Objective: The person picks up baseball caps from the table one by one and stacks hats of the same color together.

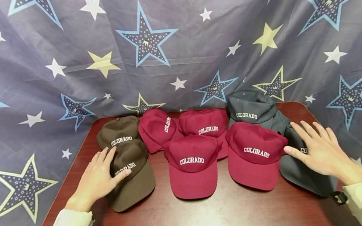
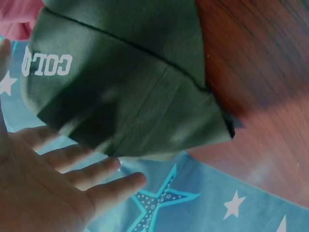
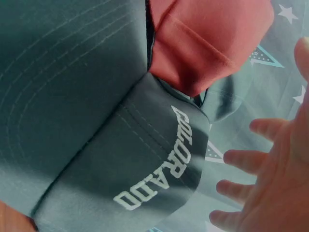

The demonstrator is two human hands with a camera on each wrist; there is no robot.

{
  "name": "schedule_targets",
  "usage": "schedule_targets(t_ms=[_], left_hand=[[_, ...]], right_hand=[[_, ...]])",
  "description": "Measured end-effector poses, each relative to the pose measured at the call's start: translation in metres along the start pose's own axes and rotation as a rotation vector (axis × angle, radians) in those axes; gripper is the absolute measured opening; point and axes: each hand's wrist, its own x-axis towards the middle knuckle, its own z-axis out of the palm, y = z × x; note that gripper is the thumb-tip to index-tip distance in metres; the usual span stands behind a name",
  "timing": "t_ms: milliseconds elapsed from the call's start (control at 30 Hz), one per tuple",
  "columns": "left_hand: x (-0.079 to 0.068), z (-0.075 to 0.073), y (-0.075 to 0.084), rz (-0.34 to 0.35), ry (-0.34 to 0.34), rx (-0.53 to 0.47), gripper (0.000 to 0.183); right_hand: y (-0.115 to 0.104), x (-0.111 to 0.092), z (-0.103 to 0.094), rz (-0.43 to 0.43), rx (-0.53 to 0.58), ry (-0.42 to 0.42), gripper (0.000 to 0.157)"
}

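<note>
Across the table (image 1: 203, 212) | left hand (image 1: 98, 176), fingers straight, at left side of front brown cap (image 1: 135, 186) | right hand (image 1: 323, 152), fingers spread, over front grey cap (image 1: 302, 174) | neither grasping; brims (image 1: 133, 197) face nearward

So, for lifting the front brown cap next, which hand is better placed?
Probably the left hand: it is open beside the front brown cap. The right hand is on the other side, near a dark grey cap, with red caps between.
</note>
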Motion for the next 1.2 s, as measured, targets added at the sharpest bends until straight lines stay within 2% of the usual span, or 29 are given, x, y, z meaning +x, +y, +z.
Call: schedule_targets(t_ms=[267,533,667,900,1200], left_hand=[[-0.001,0.008,-0.003,-0.036,-0.039,-0.014,0.084],[-0.004,0.007,0.003,0.016,0.007,-0.054,0.070],[-0.007,0.003,0.007,0.031,0.016,-0.065,0.069],[-0.013,-0.003,0.014,0.043,-0.015,-0.081,0.070],[-0.024,-0.005,0.022,0.081,-0.020,-0.083,0.069]], right_hand=[[-0.003,-0.002,0.001,-0.002,0.000,-0.014,0.091],[-0.004,-0.001,0.002,-0.008,0.005,-0.011,0.090],[-0.004,-0.001,0.002,-0.009,0.005,-0.008,0.090],[-0.006,-0.001,0.003,-0.018,0.008,-0.007,0.090],[-0.009,0.000,0.005,-0.036,0.008,0.004,0.089]])
